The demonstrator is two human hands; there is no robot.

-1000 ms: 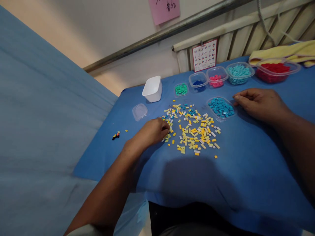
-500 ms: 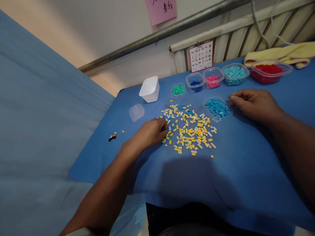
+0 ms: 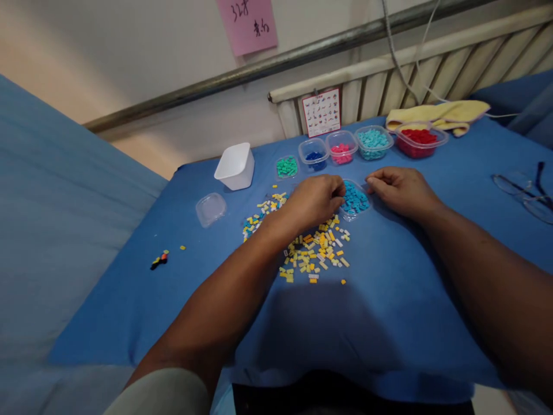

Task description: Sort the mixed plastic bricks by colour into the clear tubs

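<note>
My left hand [image 3: 317, 199] reaches over a pile of small yellow, white and blue bricks [image 3: 313, 251] on the blue table cover. Its fingers are pinched together at the left rim of a clear tub of teal-blue bricks [image 3: 356, 200]. What the fingers hold, if anything, is hidden. My right hand [image 3: 401, 187] rests on the cover just right of that tub. Its fingers are curled in, the tips close to the rim, with nothing visible in them.
Along the back stand tubs of green [image 3: 287, 167], dark blue [image 3: 315, 155], pink [image 3: 341, 153], light teal [image 3: 372, 141] and red bricks [image 3: 418, 141]. A white tub [image 3: 235, 167], clear lid [image 3: 210, 208], yellow cloth [image 3: 436, 115], glasses [image 3: 522, 193] and stray bits [image 3: 159, 259] lie around.
My left hand has moved from the pile's left edge across to the teal-blue tub. The right hand stays beside that tub. The camera has shifted to the right.
</note>
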